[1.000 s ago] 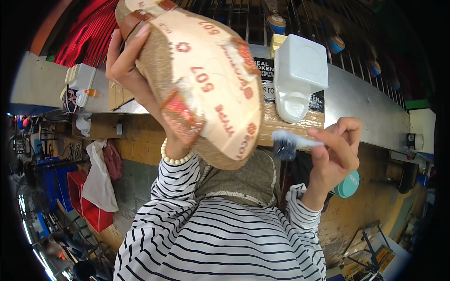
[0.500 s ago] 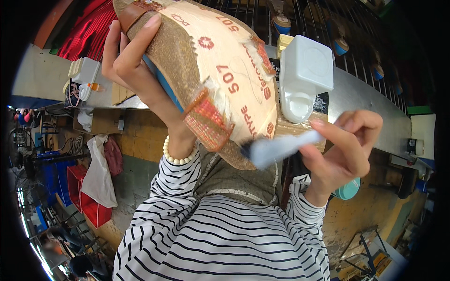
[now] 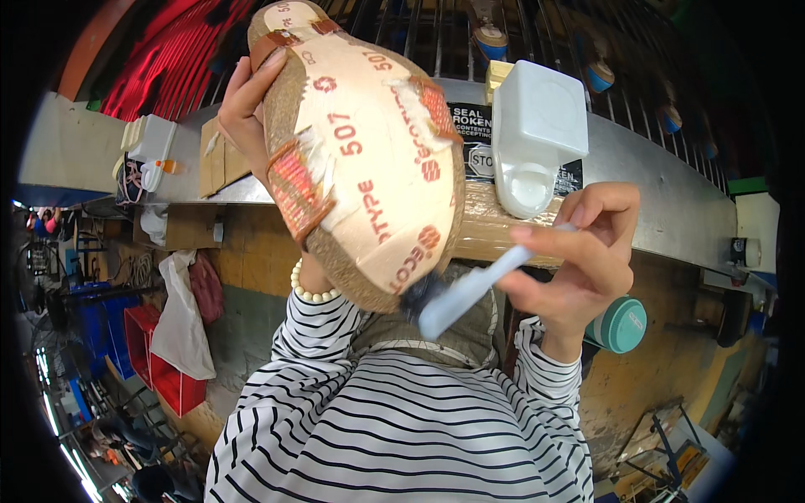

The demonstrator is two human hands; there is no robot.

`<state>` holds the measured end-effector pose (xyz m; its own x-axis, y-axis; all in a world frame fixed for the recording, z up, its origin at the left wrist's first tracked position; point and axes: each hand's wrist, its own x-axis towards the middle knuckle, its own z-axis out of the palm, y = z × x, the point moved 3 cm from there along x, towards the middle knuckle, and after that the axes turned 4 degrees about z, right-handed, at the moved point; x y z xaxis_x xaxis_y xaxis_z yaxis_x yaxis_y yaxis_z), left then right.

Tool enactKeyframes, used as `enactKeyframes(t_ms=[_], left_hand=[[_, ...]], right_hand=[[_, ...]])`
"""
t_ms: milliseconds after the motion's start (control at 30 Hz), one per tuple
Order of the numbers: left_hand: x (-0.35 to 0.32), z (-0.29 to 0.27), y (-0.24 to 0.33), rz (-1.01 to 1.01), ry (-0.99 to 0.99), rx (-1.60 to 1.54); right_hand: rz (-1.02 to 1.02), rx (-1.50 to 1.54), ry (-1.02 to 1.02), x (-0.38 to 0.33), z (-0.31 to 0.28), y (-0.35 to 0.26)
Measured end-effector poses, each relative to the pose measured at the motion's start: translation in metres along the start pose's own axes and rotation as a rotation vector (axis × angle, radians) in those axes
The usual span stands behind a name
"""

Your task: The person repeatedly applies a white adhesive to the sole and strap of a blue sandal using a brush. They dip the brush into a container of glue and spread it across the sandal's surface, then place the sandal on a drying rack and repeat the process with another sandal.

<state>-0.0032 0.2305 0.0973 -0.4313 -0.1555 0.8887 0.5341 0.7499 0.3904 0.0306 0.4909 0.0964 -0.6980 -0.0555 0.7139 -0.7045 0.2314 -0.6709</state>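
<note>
My left hand (image 3: 245,116) grips a half-made sandal (image 3: 381,155) from its left side, with part of the fingers hidden behind it. The sandal's underside faces me: a cream insole board with red print, a brown cork-like rim, and woven red-orange strap ends (image 3: 298,180) folded onto it. Pinched in my right hand (image 3: 583,251) is a brush (image 3: 470,295) with a pale handle and dark bristles. The bristles are at the sandal's near rounded end, seemingly touching its edge; motion blurs them. Just beyond my right hand stands a white plastic pot (image 3: 545,113) with a round spout-like cup.
The white pot rests on a tape-covered box (image 3: 490,230) at the metal bench's edge (image 3: 658,201). Beyond is a rack of bars (image 3: 537,38) with several shoe pieces. A second white pot (image 3: 151,147) stands left. A teal-lidded container (image 3: 622,324) is below my right hand; red crates (image 3: 180,390) are lower left.
The sandal has shifted left and turned, so more of its far end shows. My right hand and the brush have moved left, the bristles staying by the near end.
</note>
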Motion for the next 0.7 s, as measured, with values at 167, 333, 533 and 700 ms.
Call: enactKeyframes(t_ms=[167, 333, 533, 700], left_hand=[[0.001, 0.013, 0.005, -0.061, 0.002, -0.159], [0.007, 0.017, -0.002, -0.104, 0.014, -0.232], [0.008, 0.014, -0.009, -0.116, 0.06, -0.232], [-0.002, 0.022, 0.011, -0.05, 0.082, -0.391]], right_hand=[[0.03, -0.059, 0.065, 0.003, -0.008, 0.001], [0.009, -0.085, 0.094, 0.01, -0.016, 0.006], [-0.017, -0.028, 0.004, 0.014, -0.023, 0.012], [-0.002, -0.021, -0.019, 0.022, -0.025, -0.013]])
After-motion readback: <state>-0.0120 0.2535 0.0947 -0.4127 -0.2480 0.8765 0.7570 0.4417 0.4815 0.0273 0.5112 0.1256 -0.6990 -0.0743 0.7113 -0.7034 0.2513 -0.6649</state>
